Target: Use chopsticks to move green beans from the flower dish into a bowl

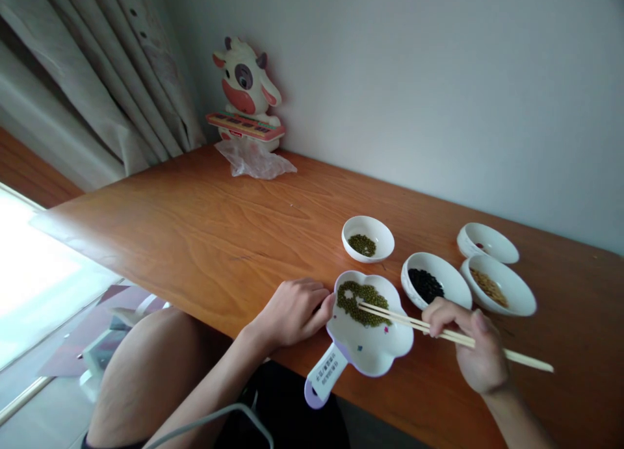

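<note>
My right hand (pixel 470 345) is closed round a pair of light wooden chopsticks (pixel 451 336). Their tips touch green mung beans (pixel 365 303) in a white, flower-shaped dish (pixel 363 358) with a lilac rim and handle, at the table's front edge. Curled at the dish's left rim, my left hand (pixel 295 311) pinches it with the thumb; its other fingertips are partly hidden. Behind the dish stands a white bowl (pixel 385 241) with some mung beans. A second bowl (pixel 455 283), just beyond my right hand, contains black beans. No bean can be made out between the chopstick tips.
Right of the black beans are a bowl (pixel 524 293) of yellowish grains and a bowl (pixel 502 244) with a small reddish bit. A cow-shaped toy keyboard (pixel 246 98) and a crumpled plastic bag (pixel 256 163) lie at the back left. A wall bounds the wooden table (pixel 195 241).
</note>
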A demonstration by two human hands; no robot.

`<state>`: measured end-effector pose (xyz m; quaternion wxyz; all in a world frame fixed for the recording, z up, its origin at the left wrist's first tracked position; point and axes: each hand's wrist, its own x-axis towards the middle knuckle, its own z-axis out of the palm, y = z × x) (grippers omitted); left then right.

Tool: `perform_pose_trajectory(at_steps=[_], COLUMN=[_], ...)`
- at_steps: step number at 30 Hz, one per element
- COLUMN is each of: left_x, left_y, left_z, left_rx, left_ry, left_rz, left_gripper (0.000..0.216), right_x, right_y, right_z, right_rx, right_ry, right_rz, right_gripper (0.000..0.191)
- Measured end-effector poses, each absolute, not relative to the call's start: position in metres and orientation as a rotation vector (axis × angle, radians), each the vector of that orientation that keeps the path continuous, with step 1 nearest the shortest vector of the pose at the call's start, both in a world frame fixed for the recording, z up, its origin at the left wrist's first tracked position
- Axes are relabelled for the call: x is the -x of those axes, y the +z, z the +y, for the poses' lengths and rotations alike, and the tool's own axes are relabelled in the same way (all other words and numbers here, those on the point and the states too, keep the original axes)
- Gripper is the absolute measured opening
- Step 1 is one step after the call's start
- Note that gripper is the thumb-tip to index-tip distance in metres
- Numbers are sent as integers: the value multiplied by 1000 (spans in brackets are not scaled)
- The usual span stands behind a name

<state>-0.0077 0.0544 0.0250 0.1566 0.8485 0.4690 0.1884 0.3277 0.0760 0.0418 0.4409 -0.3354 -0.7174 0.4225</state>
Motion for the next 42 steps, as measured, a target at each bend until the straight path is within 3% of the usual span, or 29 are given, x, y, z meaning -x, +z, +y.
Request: perform_pose_trajectory(at_steps=[5, 11, 19, 25, 42], left_x=[7, 6, 6, 9, 11], left_y=[26, 27, 25, 24, 25], left_z=[54, 55, 53, 55, 53], left_rx=[-2424, -2413, -2400, -2366, -2307], left_ry=[536, 550, 555, 513, 493], left_rz=[1349, 1344, 1339, 1349, 1317], left_gripper=[47, 46, 45, 46, 45], right_x=[-340, -338, -333, -341, -315], right_y=[46, 57, 50, 65, 61], right_z=[82, 113, 113, 91, 76], right_rx=[811, 788, 810, 746, 794], right_ry=[1035, 692, 525, 847, 1042], right_rz=[-1661, -1482, -1460, -1597, -1940], right_gripper=[75, 72, 73, 76, 78])
